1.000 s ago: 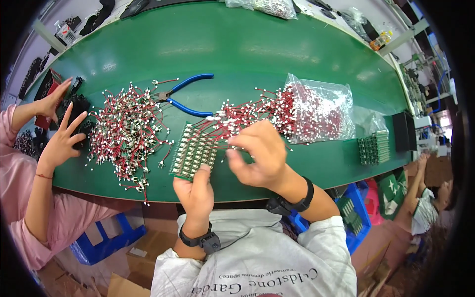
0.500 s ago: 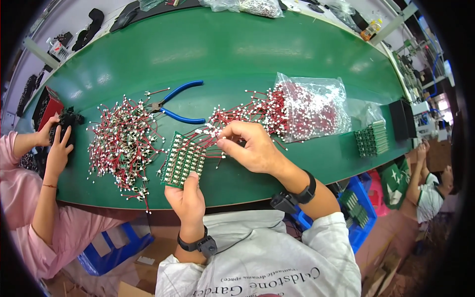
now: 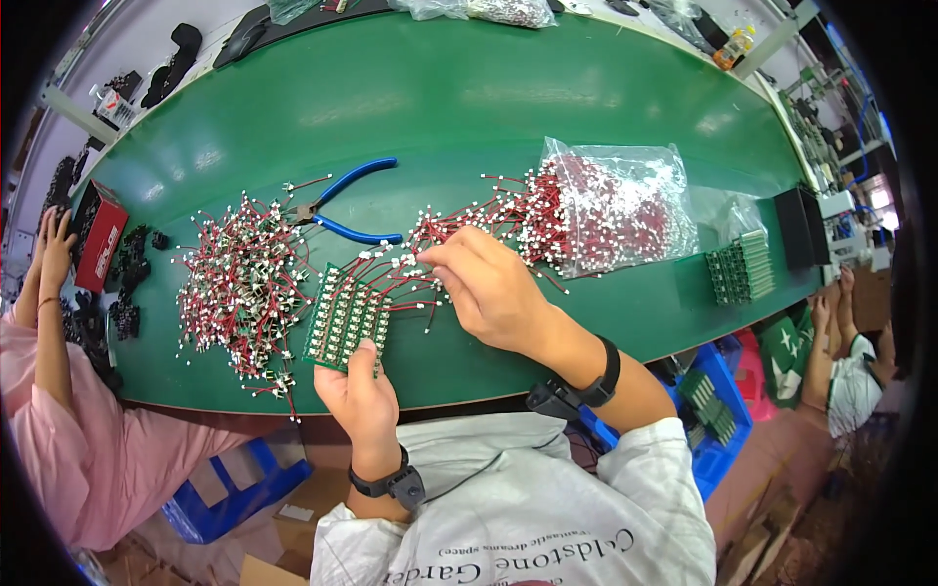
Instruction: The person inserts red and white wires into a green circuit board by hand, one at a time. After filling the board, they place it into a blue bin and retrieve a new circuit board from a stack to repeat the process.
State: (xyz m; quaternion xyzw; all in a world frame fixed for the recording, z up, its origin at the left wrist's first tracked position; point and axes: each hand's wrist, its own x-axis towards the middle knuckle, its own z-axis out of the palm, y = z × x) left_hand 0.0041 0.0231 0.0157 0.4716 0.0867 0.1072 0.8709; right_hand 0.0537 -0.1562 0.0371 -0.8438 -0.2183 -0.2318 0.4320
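A green circuit board panel (image 3: 344,314) lies at the near edge of the green table (image 3: 469,107). My left hand (image 3: 360,391) grips its near edge with the thumb on top. My right hand (image 3: 489,285) pinches a small white connector on red wires just right of the panel's far corner. Several red wire leads (image 3: 386,266) are plugged along that side. A heap of the same red leads with white ends (image 3: 523,217) spills from a clear plastic bag (image 3: 625,205) beyond my right hand.
A second pile of wired pieces (image 3: 239,288) lies left of the panel, with blue-handled pliers (image 3: 342,205) behind it. Green boards are stacked (image 3: 741,266) at the right edge. A person in pink (image 3: 59,391) works at the left; another person (image 3: 850,371) sits at the right.
My right hand has shifted slightly toward the panel's far right corner, fingers now pinched on a connector. The person on the left has moved their hands further left.
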